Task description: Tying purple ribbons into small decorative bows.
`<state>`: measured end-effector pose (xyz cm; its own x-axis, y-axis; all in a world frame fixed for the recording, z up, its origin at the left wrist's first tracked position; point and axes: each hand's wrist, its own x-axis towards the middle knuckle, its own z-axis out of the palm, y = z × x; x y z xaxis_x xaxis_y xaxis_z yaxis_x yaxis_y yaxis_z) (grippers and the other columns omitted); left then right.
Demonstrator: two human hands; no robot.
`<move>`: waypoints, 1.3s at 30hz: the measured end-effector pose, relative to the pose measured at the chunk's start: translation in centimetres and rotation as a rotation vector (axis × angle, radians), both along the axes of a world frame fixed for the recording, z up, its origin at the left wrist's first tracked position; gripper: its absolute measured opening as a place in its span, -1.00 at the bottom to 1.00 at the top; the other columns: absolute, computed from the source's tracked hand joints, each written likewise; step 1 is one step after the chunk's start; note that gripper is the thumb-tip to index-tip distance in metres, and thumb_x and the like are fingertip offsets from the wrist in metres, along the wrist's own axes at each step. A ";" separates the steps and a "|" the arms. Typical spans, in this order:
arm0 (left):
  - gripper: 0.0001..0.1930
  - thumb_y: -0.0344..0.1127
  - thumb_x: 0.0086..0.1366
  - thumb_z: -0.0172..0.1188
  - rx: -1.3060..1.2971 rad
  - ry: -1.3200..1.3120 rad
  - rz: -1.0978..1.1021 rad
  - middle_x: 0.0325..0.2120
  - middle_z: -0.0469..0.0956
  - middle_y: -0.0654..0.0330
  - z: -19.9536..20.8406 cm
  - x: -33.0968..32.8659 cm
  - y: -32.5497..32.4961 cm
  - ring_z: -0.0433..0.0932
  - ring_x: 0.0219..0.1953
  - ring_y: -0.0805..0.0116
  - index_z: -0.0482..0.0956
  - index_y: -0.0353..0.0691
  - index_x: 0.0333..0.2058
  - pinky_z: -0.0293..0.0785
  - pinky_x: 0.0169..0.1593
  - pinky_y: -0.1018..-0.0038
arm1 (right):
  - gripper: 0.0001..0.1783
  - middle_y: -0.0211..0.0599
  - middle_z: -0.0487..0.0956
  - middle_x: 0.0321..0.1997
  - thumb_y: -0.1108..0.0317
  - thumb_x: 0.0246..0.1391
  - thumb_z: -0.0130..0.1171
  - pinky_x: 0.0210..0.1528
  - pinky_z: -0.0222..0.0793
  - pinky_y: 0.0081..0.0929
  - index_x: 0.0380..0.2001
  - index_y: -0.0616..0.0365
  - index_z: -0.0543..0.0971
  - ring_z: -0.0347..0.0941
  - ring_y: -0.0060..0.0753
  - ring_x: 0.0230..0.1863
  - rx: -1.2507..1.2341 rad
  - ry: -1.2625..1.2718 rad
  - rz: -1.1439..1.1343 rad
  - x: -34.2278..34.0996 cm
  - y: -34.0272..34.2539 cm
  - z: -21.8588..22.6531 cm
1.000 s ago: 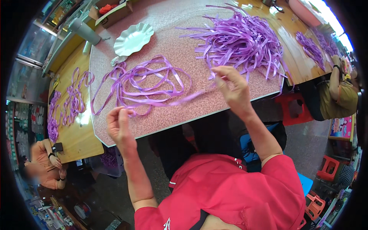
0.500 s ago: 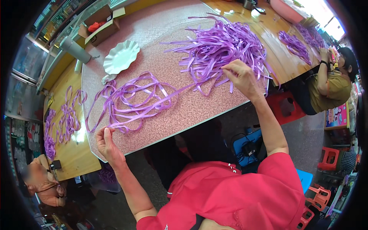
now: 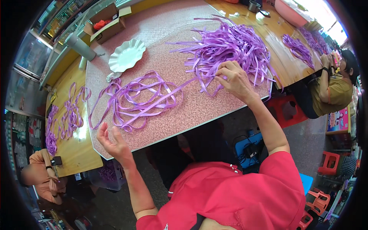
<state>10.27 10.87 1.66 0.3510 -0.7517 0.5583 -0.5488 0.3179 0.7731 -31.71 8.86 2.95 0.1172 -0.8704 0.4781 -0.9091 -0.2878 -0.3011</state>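
Showing at the far left, well apart from both working hands, is a person in orange [image 3: 42, 170], their own hands near each other. Left of and beyond the left hand, a wooden table [image 3: 78, 153] bears purple ribbons [image 3: 73, 115] in loose loops. Well beyond that hand stand a grey bottle [image 3: 79, 46] and, to its right, an open box [image 3: 111, 32] with something red inside. The left hand [image 3: 115, 145] is over the near edge of the pink tabletop [image 3: 180, 124], thumb and fingers wide apart, holding nothing. Just beyond its fingertips lies a coil [image 3: 132, 102] of purple ribbon; past the coil are a white wad [image 3: 113, 76] and a fluted plate [image 3: 125, 57]. From the coil a strand [image 3: 163, 101] slants away rightward toward the right hand [image 3: 234, 81]. That hand is at the near side of a purple heap [image 3: 235, 50], its fingers bent and its grip narrow; I cannot tell whether the ribbon is pinched there. Right of and beyond it, on more wooden table, are a mug [image 3: 253, 6], a pink basin [image 3: 291, 14] and purple bundles [image 3: 299, 50]. Right of its forearm stands a red stool [image 3: 285, 115], next to a person in olive [image 3: 333, 92].
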 end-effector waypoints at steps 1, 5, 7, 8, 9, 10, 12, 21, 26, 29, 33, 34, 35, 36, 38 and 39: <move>-0.72 -0.41 0.37 0.17 0.003 0.000 0.005 -0.05 0.47 0.13 0.4 -0.9 0.4 0.44 0.05 0.32 0.45 -0.30 0.03 0.33 0.18 0.33 | -0.86 -0.30 0.57 -0.17 0.35 -0.02 0.37 0.00 0.42 -0.28 -0.37 0.13 0.66 0.48 -0.17 -0.03 -0.073 -0.003 0.061 0.3 0.2 1.0; -0.67 -0.48 0.27 0.21 -0.167 -0.304 -0.358 -0.02 0.49 0.03 1.5 -5.3 1.6 0.43 0.10 0.05 0.47 -0.29 0.02 0.29 0.23 0.19 | -0.83 -0.29 0.59 -0.07 0.41 -0.07 0.41 0.07 0.39 -0.24 -0.40 0.16 0.63 0.45 -0.13 0.04 -0.154 -0.038 0.213 2.7 1.8 4.3; -0.60 -0.48 0.21 0.24 -0.202 -0.413 -0.507 -0.01 0.49 0.02 2.5 -8.1 1.5 0.41 0.14 -0.01 0.48 -0.27 0.05 0.28 0.24 0.12 | -0.81 -0.30 0.58 -0.04 0.42 -0.12 0.44 0.09 0.39 -0.20 -0.41 0.16 0.62 0.44 -0.10 0.08 -0.174 -0.070 0.320 3.9 2.4 5.1; -0.57 -0.48 0.20 0.25 -0.218 -0.431 -0.535 -0.01 0.49 0.04 2.8 -9.7 1.4 0.40 0.16 -0.01 0.48 -0.25 0.07 0.25 0.26 0.11 | -0.81 -0.30 0.58 -0.04 0.42 -0.12 0.44 0.09 0.39 -0.20 -0.41 0.16 0.62 0.44 -0.10 0.08 -0.172 -0.071 0.329 4.4 2.7 5.3; -0.54 -0.48 0.19 0.26 -0.235 -0.451 -0.565 -0.02 0.50 0.06 3.1 -11.1 1.1 0.39 0.18 -0.02 0.48 -0.23 0.09 0.22 0.28 0.09 | -0.80 -0.29 0.57 -0.04 0.42 -0.14 0.45 0.08 0.39 -0.20 -0.41 0.16 0.62 0.44 -0.10 0.08 -0.172 -0.081 0.364 4.9 2.9 5.4; -0.54 -0.48 0.19 0.26 -0.232 -0.451 -0.560 -0.02 0.50 0.06 3.6 -12.3 0.9 0.39 0.18 -0.02 0.48 -0.23 0.09 0.22 0.28 0.09 | -0.79 -0.29 0.57 -0.03 0.43 -0.15 0.46 0.07 0.40 -0.20 -0.41 0.17 0.62 0.45 -0.09 0.07 -0.171 -0.090 0.396 5.3 3.1 5.6; -0.49 -0.45 0.18 0.29 -0.208 -0.562 -0.626 -0.02 0.50 0.12 4.3 -13.9 0.5 0.37 0.22 0.03 0.47 -0.18 0.14 0.14 0.32 0.07 | -0.76 -0.27 0.56 -0.01 0.43 -0.17 0.47 0.05 0.42 -0.19 -0.39 0.17 0.62 0.45 -0.08 0.07 -0.161 -0.114 0.442 5.7 3.6 5.6; -0.88 -0.44 0.29 0.27 0.130 -0.224 -0.949 -0.31 0.60 0.19 4.1 -13.4 0.2 0.60 -0.17 0.31 0.57 -0.24 -0.22 0.38 0.15 0.27 | -0.85 -0.36 0.61 -0.34 0.39 0.19 0.30 -0.35 0.43 -0.60 -0.35 0.26 0.60 0.51 -0.60 -0.37 0.606 -0.901 0.455 5.3 4.7 4.2; -0.88 -0.44 0.39 0.18 0.555 0.510 -1.028 -0.39 0.57 0.25 2.8 -12.1 0.2 0.58 -0.28 0.47 0.53 -0.31 -0.15 0.50 -0.13 0.52 | -0.84 -0.48 0.59 -0.41 0.37 0.24 0.25 -0.45 0.33 -0.75 -0.20 0.24 0.63 0.42 -0.78 -0.47 0.782 -1.105 0.334 3.9 4.6 3.6; -0.87 -0.37 0.43 0.15 0.602 0.608 -1.060 -0.42 0.56 0.28 1.9 -10.4 -0.6 0.55 -0.35 0.53 0.51 -0.31 -0.15 0.50 -0.17 0.57 | -0.83 -0.52 0.59 -0.41 0.38 0.23 0.26 -0.45 0.32 -0.76 -0.19 0.24 0.65 0.44 -0.79 -0.45 0.663 -1.046 0.266 2.6 3.9 2.8; -0.85 -0.32 0.44 0.15 0.682 0.623 -1.037 -0.43 0.55 0.27 1.5 -10.2 -0.7 0.52 -0.41 0.54 0.51 -0.30 -0.17 0.49 -0.22 0.56 | -0.80 -0.32 0.63 -0.22 0.41 0.15 0.31 -0.12 0.45 -0.51 -0.16 0.22 0.66 0.55 -0.45 -0.16 0.160 -0.582 0.115 2.6 3.5 2.3; -0.84 -0.31 0.44 0.15 0.692 0.592 -1.026 -0.43 0.55 0.26 1.5 -10.3 -0.6 0.52 -0.41 0.53 0.52 -0.29 -0.17 0.49 -0.24 0.56 | -0.77 -0.25 0.64 -0.14 0.42 0.12 0.33 0.01 0.46 -0.40 -0.13 0.20 0.66 0.55 -0.32 -0.05 -0.128 -0.306 0.140 3.3 3.4 2.4; -0.84 -0.31 0.44 0.15 0.690 0.590 -1.021 -0.43 0.55 0.26 1.6 -10.5 -0.4 0.52 -0.41 0.53 0.52 -0.29 -0.17 0.49 -0.24 0.56 | -0.69 -0.16 0.62 -0.03 0.43 0.04 0.37 0.14 0.40 -0.28 -0.10 0.15 0.66 0.50 -0.17 0.09 -0.043 -0.403 0.203 4.6 3.8 2.5; -0.83 -0.30 0.44 0.15 0.722 0.590 -1.036 -0.43 0.55 0.26 1.6 -10.9 -0.2 0.52 -0.42 0.53 0.52 -0.30 -0.16 0.48 -0.24 0.57 | -0.68 -0.17 0.62 -0.04 0.43 0.02 0.38 0.14 0.40 -0.29 -0.09 0.15 0.66 0.51 -0.16 0.08 -0.030 -0.443 0.292 6.1 4.4 2.7; -0.83 -0.29 0.44 0.16 0.760 0.584 -1.061 -0.43 0.55 0.27 1.7 -11.3 0.2 0.51 -0.42 0.54 0.52 -0.30 -0.16 0.48 -0.25 0.57 | -0.66 -0.18 0.63 -0.08 0.44 -0.01 0.40 0.10 0.43 -0.28 -0.10 0.15 0.66 0.54 -0.14 0.02 -0.030 -0.422 0.444 8.6 4.9 2.0; -0.83 -0.30 0.44 0.15 0.801 0.643 -1.041 -0.44 0.54 0.29 2.2 -11.5 0.4 0.51 -0.41 0.56 0.52 -0.30 -0.17 0.47 -0.25 0.59 | -0.65 -0.18 0.63 -0.12 0.44 -0.03 0.40 0.05 0.46 -0.27 -0.11 0.15 0.66 0.57 -0.13 -0.04 -0.044 -0.353 0.503 9.2 5.0 1.1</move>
